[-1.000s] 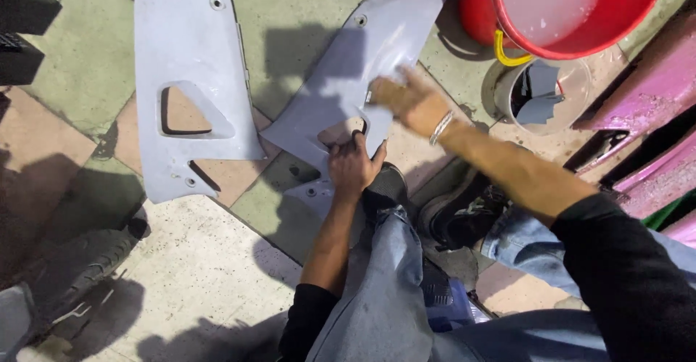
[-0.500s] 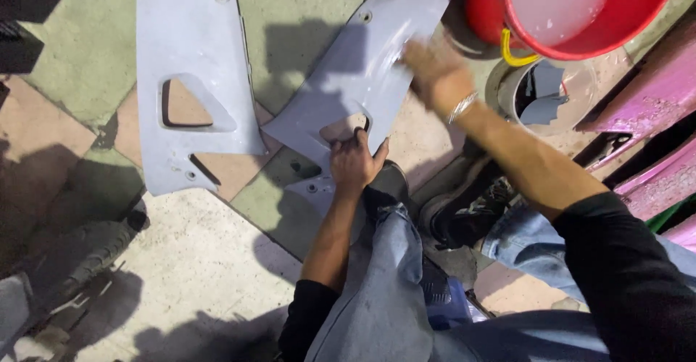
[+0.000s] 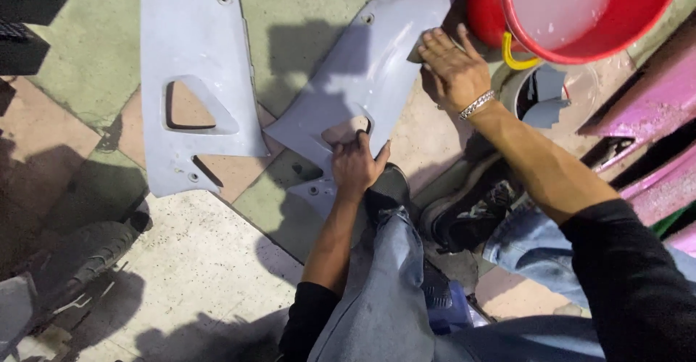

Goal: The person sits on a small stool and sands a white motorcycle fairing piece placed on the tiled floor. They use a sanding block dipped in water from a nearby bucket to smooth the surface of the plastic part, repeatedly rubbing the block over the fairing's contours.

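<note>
One head-worn camera looks steeply down, close over the hands, knees and tiled floor (image 3: 304, 28).

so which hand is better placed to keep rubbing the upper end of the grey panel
Right. The right hand lies flat on the upper end of the grey panel, beside the red bucket. The left hand grips the panel's lower cutout, steadying it.

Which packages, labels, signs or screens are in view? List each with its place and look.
None: no package, label, sign or screen shows.
Only grey panels, a red bucket and pink panels lie on the tiled floor.
</note>
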